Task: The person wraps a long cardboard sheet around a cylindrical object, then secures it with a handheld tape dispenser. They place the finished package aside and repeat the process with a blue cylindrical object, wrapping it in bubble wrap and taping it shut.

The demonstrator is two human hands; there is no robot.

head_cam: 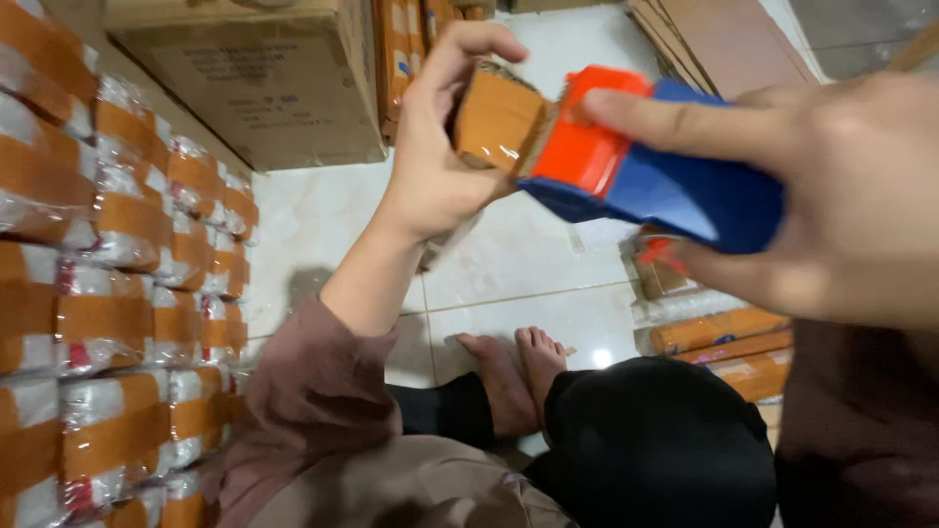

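The right hand (841, 196) filled the near right of the view, closest to the camera. It was clamped on a blue and orange tape dispenser (646, 166), with the forefinger laid along the orange top and the thumb under the blue body. Just left of the dispenser, and touching its front end, was a small parcel (497, 119) wrapped in shiny brown tape. The left hand (440, 147) was closed around that parcel, fingers curled over its top and thumb beneath, and held it in the air above the floor. The left forearm ran down and to the left from the parcel into a brown sleeve (313, 391).

Below the dispenser, the person's lap showed dark trousers (655, 440), and two bare feet (514, 372) rested on the white tiled floor (528, 264). Below and to the right of the dispenser, several long packs bound in brown tape (719, 332) lay on the floor, with a small brown-taped box (660, 274) just above them, partly hidden by the dispenser.

Well to the left of the dispenser rose a stack of bundles (117, 293) in clear plastic, each crossed with brown tape, reaching from the lower edge of the view to the upper left corner. Beyond the parcel, farther from the camera, stood a large cardboard carton (254, 88) on the floor. To the right of the carton, behind the dispenser, flattened sheets of cardboard (724, 39) leaned at an angle.
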